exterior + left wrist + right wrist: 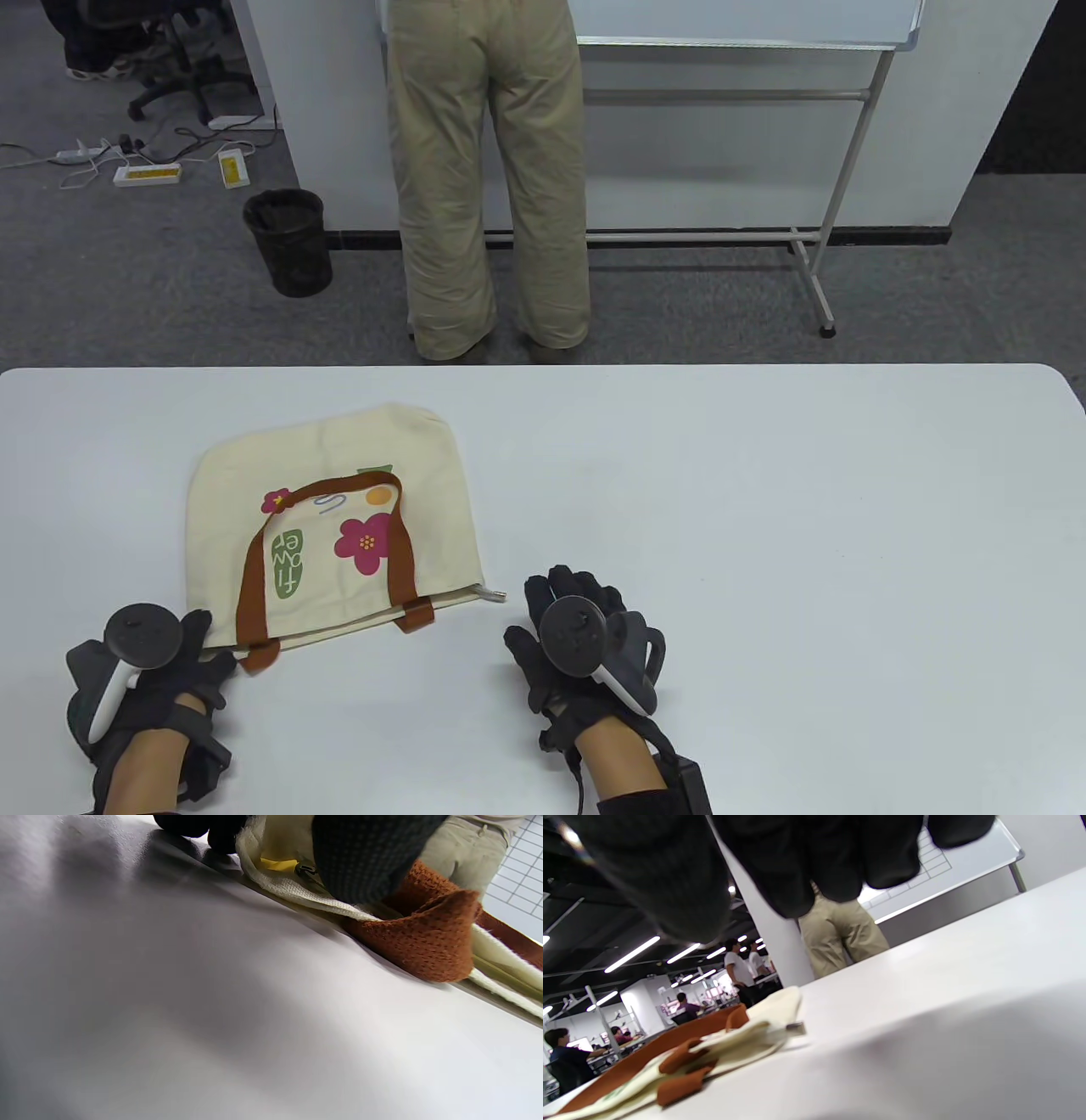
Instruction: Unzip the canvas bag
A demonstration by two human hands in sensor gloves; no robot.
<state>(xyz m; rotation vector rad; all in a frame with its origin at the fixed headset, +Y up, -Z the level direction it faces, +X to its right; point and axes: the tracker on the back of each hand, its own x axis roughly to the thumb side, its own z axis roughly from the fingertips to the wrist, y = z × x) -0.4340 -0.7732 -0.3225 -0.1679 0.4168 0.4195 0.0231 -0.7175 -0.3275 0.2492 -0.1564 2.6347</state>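
Canvas bag (339,518) lies flat on the desk (764,509): left hand (157,671) pinches its near corner by the zipper pull (306,870), right hand (585,645) rests empty, so anchor the zip's tail end (490,596) before pulling.

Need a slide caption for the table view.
Left hand touches the canvas bag's corner; right hand rests on the table beside it.

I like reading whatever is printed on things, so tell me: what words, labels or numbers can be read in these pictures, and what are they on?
"flower": in pale letters on the green patch printed on the canvas bag, running sideways in the table view.
Whiteboard grid: any writing is too small to read.
Yellow-labelled power strips on the floor: markings too small to read.
Nothing else legible.
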